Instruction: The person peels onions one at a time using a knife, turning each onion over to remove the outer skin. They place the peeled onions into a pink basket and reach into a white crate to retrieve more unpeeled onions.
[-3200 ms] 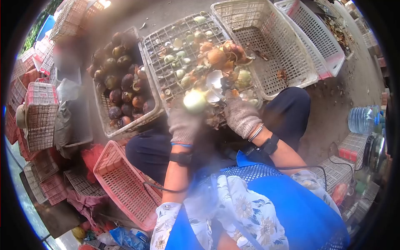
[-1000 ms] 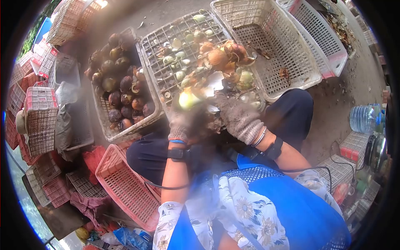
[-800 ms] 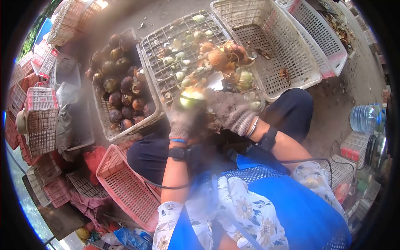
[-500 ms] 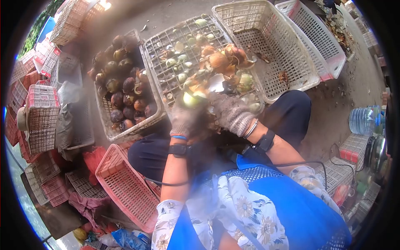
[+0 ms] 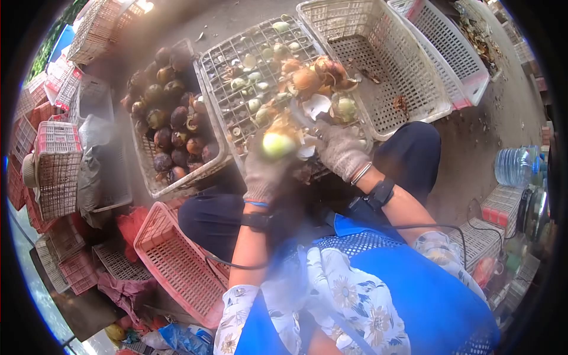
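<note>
My left hand [image 5: 265,168], in a dirty knit glove, is closed around an onion [image 5: 278,144] whose pale green-white side faces up. Just to its right, my gloved right hand [image 5: 343,151] grips a knife [image 5: 304,116], its blurred blade pointing away from me over the crate. Beneath both hands stands a white grid-topped crate [image 5: 222,89] strewn with onion skins and cut-off pieces. Brown-skinned onions [image 5: 306,81] and a greenish onion [image 5: 344,109] lie on it beyond my right hand. A white scrap [image 5: 317,105] sits near the blade.
A crate of dark onions [image 5: 177,118] stands left of the grid. To the right are a white crate [image 5: 408,77] with some peel inside and another crate [image 5: 455,65] behind it. A pink crate [image 5: 177,260] lies by my left leg. Water bottle [image 5: 513,165] stands far right.
My hands have drawn apart a little, the right one shifting right. The knife blade now shows, and the onion in my left hand has turned its pale side further up.
</note>
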### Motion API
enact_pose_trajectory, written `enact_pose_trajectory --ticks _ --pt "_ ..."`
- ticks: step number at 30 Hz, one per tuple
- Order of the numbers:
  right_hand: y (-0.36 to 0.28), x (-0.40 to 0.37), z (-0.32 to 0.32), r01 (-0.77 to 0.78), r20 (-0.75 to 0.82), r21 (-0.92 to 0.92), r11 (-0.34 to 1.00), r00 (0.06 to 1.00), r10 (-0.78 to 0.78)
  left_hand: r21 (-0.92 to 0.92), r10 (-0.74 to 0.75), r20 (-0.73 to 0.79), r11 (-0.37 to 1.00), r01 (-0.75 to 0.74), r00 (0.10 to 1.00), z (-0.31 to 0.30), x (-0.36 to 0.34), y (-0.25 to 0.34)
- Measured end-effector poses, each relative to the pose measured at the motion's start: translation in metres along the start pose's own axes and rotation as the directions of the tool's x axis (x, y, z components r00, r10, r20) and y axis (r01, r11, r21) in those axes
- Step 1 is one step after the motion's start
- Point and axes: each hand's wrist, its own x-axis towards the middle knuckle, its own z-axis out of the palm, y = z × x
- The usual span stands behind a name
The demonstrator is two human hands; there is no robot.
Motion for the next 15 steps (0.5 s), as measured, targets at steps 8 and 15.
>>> enact_pose_trajectory --ticks 8,15 --pt "-0.027 0.015 0.012 0.157 -0.048 0.608 0.778 0.986 -0.161 0.146 0.354 -0.03 0.927 -0.346 0.935 0.015 -0.003 -0.037" --pt "0.023 0.049 0.015 -0.064 -0.107 0.023 0.998 0.992 0.066 0.007 0.029 -0.153 1.0 -0.028 0.988 0.01 -0.013 -0.019"
